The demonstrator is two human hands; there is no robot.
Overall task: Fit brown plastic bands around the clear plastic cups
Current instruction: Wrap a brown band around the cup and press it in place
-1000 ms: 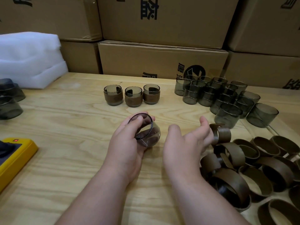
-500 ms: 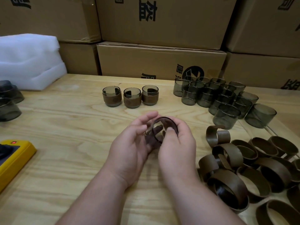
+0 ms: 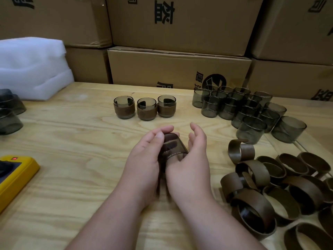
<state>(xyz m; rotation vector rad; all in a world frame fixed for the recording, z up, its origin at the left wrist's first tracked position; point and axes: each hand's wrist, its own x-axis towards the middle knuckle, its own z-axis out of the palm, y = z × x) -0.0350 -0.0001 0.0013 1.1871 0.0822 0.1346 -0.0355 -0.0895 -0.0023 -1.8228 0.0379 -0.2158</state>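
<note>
The left hand (image 3: 144, 159) grips the cup (image 3: 172, 144) above the table (image 3: 72, 141). The right hand (image 3: 191, 159) cups it loosely, thumb on the band (image 3: 173, 156). The band seems half on; uneven pushing could tilt it or slip it off.

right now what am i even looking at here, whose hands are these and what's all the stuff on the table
The picture comes from a camera worn on a person's head, looking down at their own bare hands. The left hand has its grip on a clear cup while the right hand works a brown band onto it. On the wooden table: three banded cups, bare cups at the back right, and loose bands on the right.
</note>
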